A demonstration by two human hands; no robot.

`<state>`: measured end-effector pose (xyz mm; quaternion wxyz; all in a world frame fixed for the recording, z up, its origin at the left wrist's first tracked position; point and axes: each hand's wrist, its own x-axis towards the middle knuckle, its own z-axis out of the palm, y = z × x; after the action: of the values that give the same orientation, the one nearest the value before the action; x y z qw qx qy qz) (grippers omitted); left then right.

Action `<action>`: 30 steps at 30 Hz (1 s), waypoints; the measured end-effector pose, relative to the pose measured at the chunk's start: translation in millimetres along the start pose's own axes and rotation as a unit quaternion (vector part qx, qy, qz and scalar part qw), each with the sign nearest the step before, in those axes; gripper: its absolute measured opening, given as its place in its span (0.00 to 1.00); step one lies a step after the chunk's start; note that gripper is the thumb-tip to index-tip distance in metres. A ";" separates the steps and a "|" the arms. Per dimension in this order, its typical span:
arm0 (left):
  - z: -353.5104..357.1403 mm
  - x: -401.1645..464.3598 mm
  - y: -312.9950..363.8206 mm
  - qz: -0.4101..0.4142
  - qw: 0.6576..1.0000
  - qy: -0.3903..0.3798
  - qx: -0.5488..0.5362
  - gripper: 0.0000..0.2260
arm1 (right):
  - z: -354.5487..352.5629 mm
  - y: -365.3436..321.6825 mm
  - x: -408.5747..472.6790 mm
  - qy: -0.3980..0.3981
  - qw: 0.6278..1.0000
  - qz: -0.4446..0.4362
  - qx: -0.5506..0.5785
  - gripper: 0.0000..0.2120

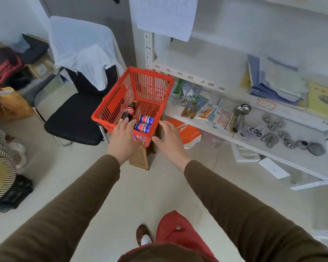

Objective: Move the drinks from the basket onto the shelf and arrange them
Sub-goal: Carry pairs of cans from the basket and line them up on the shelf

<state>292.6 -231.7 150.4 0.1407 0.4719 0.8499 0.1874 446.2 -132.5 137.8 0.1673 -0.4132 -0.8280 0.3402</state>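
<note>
Still unmoved: one cola bottle, two blue cans in your red basket; shelf holds no drinks. Left hand and right hand relaxed, grasping nothing.

A red basket sits on a brown wooden stand, just left of a white shelf. Inside the basket lie a dark cola bottle with a red label and, to its right, two blue cans side by side. The left hand reaches over the basket's near rim, fingers extended, fingertips close to the bottle. The right hand hovers at the basket's near right corner, fingers spread, holding nothing. A black chair stands left of the basket.
</note>
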 end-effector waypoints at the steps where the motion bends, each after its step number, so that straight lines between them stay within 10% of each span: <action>1: -0.7 14.9 -5.0 0.008 1.000 -0.006 -0.008 0.36 | 4.9 -1.3 12.4 -0.003 1.000 0.011 0.007 0.29; 30: 126.5 344.0 -175.9 0.031 0.938 -0.343 0.041 0.34 | 160.5 90.3 367.6 -0.289 0.924 0.219 -0.121 0.36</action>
<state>36.2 0.7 -63.0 0.3980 0.5387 0.7424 -0.0167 186.6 131.2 -41.5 -0.2085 -0.4849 -0.7644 0.3704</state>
